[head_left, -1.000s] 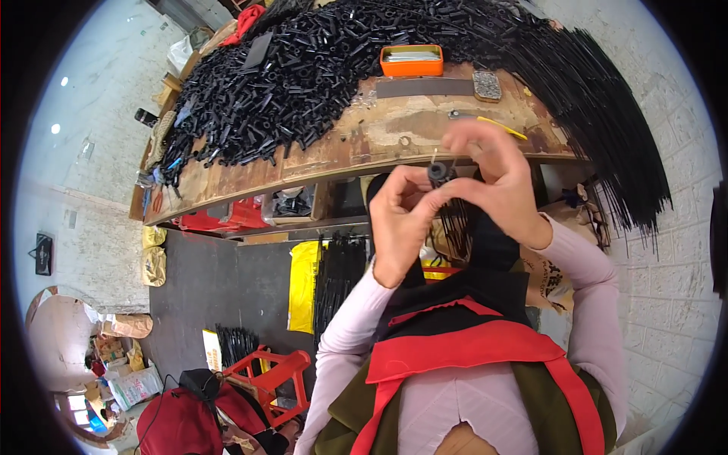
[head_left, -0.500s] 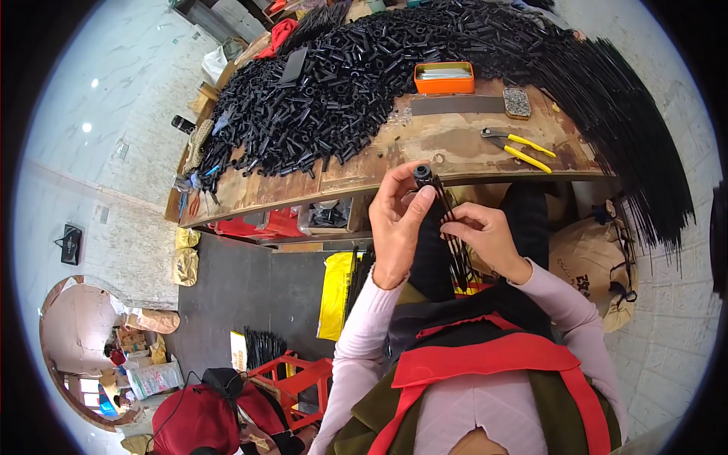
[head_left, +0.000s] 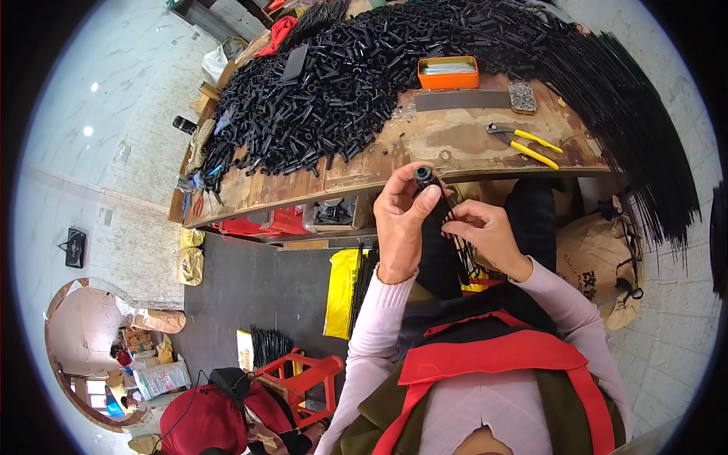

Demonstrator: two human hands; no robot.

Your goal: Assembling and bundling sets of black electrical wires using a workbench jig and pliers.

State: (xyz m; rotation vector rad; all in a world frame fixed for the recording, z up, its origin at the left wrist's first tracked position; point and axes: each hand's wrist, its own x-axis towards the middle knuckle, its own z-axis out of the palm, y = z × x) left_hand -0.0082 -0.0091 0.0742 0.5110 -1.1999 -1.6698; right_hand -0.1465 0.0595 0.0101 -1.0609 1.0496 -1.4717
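Observation:
At the table's front edge, my left hand is closed around a short black plastic tube, its hollow end facing up between thumb and fingers. Thin black rods hang from it toward my lap, like the ribs of an umbrella. My right hand is just to the right and lower, thumb and forefinger pinching among these rods. How the rods join the tube is hidden by my left fingers.
A large heap of black tubes covers the wooden table, with long black rods spilling off its right side. Yellow-handled pliers, an orange box and a small speckled tin lie ahead. A red stool stands lower left.
The whole view has shifted slightly. Both hands keep nearly the same pose, with the tube still in my left hand and the rods at my right fingertips.

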